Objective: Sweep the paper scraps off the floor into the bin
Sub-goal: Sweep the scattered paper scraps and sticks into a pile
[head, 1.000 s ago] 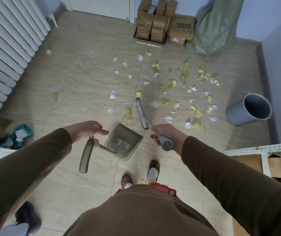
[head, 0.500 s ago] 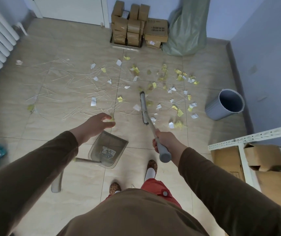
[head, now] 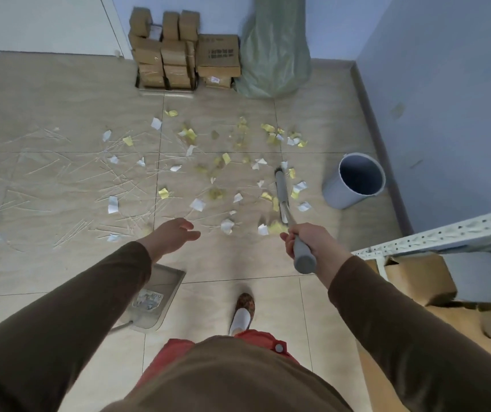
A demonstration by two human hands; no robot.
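Sweeping beige floor tiles, you grip the broom handle in your right hand; your left hand hangs spread, holding nothing.
Dustpan lies beneath your left sleeve; white and yellow paper scraps scatter ahead, grey bin just right of them, cardboard boxes against the far wall.

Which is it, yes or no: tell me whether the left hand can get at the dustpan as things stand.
Probably yes. The left hand is empty and nothing lies between it and the dustpan, which sits on the floor under that forearm; the person would have to stoop and draw the hand back.
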